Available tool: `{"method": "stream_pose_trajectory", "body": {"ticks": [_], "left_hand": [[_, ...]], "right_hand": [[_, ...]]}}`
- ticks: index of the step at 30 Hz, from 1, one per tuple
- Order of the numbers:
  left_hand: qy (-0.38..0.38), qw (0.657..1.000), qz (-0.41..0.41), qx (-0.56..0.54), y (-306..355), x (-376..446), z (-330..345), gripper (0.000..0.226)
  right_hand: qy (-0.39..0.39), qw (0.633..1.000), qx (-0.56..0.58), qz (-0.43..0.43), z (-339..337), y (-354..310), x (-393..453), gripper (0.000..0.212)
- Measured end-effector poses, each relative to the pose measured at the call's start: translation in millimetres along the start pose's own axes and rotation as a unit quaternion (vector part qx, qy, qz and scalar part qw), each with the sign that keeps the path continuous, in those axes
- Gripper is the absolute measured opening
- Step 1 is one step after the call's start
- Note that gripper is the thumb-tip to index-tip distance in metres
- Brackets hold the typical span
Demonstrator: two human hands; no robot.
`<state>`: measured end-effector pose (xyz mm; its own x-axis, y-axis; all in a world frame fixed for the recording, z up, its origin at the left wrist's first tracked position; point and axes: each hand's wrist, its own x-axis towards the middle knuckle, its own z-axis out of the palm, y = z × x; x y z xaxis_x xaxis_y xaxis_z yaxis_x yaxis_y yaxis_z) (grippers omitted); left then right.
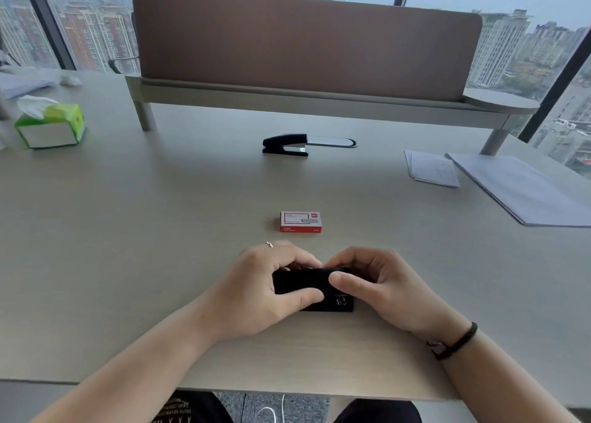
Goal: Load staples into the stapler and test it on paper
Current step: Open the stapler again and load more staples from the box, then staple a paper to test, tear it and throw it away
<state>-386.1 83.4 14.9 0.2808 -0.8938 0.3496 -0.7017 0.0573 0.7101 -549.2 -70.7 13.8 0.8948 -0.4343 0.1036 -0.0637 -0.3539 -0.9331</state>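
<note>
While I am gripping the black stapler [307,286] at the near edge of the desk [160,231], my left hand [256,290] and right hand [380,290] are both closing around it, thumbs pressing on top. Just beyond, the staple box [300,222] is sitting closed, so loading appears not yet begun. Far right, the paper [524,189] is awaiting testing. A second stapler [286,144] is lying farther away.

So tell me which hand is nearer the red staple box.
Left. The left hand lies just below the staple box, its knuckles closest to it. The right hand sits lower and further to the right. Both hands grip a black stapler.
</note>
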Motion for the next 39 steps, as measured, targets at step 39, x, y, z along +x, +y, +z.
{"method": "stream_pose_trajectory", "body": {"ticks": [39], "left_hand": [[0.007,0.874,-0.383,-0.298,-0.9,400.4,181.9,0.013]], "right_hand": [[0.279,0.822,-0.452,0.205,-244.9,121.6,143.6,0.043]]}}
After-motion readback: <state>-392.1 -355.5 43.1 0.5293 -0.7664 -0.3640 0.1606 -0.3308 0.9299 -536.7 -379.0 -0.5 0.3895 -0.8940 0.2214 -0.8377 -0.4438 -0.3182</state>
